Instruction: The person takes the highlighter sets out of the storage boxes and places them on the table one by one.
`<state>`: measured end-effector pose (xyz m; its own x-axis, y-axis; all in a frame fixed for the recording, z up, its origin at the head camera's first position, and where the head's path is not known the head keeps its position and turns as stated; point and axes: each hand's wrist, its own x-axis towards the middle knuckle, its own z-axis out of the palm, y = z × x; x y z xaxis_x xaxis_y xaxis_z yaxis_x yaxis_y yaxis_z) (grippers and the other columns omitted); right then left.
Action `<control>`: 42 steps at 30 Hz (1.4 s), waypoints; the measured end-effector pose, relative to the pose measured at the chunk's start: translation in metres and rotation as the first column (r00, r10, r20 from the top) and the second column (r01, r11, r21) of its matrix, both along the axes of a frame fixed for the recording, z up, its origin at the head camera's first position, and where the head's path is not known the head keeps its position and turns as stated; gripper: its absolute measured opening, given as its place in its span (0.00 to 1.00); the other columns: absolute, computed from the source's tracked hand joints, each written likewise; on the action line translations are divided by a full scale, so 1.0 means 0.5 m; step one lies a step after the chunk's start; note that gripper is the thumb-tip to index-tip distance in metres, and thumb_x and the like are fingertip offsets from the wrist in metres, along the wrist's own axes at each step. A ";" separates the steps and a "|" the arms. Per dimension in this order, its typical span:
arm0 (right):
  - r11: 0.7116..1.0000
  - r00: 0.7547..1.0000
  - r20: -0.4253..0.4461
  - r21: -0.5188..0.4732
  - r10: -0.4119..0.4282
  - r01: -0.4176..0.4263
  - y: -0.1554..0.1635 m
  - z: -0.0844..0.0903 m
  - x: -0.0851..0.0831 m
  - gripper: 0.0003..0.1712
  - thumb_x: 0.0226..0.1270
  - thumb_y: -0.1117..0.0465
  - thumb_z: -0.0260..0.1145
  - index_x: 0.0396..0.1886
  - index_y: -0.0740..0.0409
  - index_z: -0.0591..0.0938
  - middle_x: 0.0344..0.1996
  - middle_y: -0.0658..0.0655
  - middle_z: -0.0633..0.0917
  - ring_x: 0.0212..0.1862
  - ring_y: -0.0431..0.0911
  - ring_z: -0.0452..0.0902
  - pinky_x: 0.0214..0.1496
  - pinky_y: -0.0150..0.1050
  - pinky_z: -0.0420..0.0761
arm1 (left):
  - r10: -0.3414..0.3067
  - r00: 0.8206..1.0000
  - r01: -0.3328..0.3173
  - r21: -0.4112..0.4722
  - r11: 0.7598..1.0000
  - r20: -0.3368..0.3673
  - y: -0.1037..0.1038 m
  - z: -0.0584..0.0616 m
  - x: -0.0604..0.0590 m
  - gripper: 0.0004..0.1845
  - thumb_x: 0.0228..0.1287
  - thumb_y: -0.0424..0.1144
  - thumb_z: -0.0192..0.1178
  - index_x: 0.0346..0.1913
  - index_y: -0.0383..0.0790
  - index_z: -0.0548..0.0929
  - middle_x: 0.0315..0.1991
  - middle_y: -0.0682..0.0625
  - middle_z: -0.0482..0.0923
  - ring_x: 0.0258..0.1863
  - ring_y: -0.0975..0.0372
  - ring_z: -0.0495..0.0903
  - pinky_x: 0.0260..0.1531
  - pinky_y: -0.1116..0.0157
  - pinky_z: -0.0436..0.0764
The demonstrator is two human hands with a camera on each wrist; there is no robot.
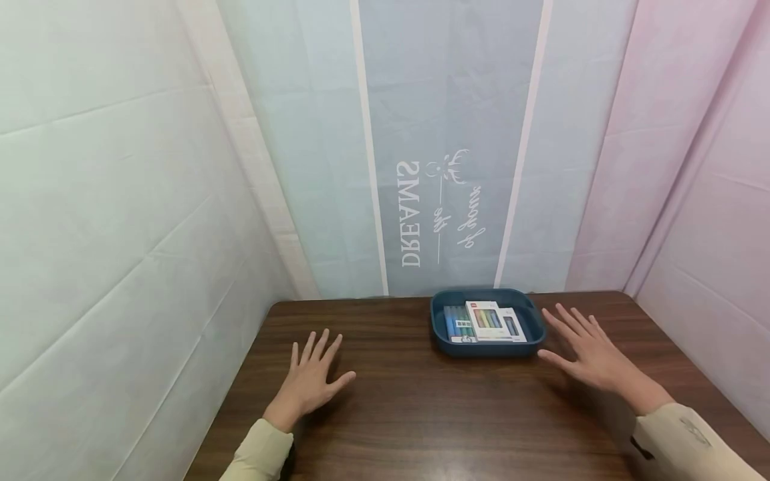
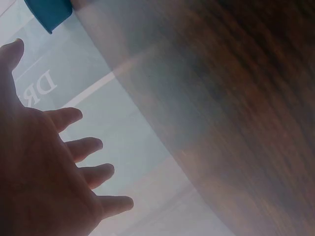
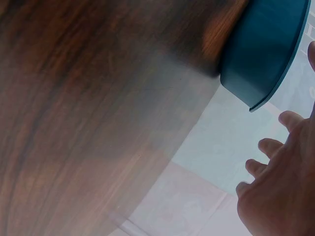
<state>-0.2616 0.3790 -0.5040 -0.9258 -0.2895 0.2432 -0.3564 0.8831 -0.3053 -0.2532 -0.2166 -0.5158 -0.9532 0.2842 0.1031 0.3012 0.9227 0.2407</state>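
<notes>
A dark blue plastic tray stands on the brown table near its far edge, right of the middle. Inside it lie a pack of blue and green pens, a white box with a window of coloured sticks and a smaller white box. My right hand is just right of the tray, fingers spread and holding nothing. At the left, my left hand is over the table with spread fingers, well apart from the tray. Both wrist views show the tray's side beyond the fingers.
The wood-grain table runs back to a hanging cloth printed with mirrored lettering. Pale cloth walls close in the left and right sides.
</notes>
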 end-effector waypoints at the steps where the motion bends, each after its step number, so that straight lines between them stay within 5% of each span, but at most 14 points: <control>1: 1.000 1.000 0.000 -0.005 0.004 -0.004 -0.001 -0.001 -0.002 0.54 0.75 0.35 0.68 0.89 0.47 0.54 0.84 0.73 0.55 0.84 0.74 0.43 0.83 0.62 0.19 | 0.000 1.000 0.000 0.001 1.000 0.002 0.000 -0.001 0.000 0.49 0.74 0.74 0.53 0.87 0.52 0.56 0.88 0.42 0.46 0.86 0.40 0.42 0.79 0.29 0.37; 42: 0.999 0.999 0.015 -0.017 0.039 -0.039 -0.048 -0.018 -0.098 0.56 0.75 0.32 0.66 0.87 0.59 0.56 0.84 0.73 0.54 0.83 0.73 0.45 0.85 0.70 0.38 | 0.010 0.998 -0.011 -0.015 1.000 -0.064 0.017 -0.045 0.008 0.49 0.74 0.75 0.52 0.87 0.51 0.58 0.87 0.42 0.48 0.86 0.40 0.44 0.79 0.29 0.41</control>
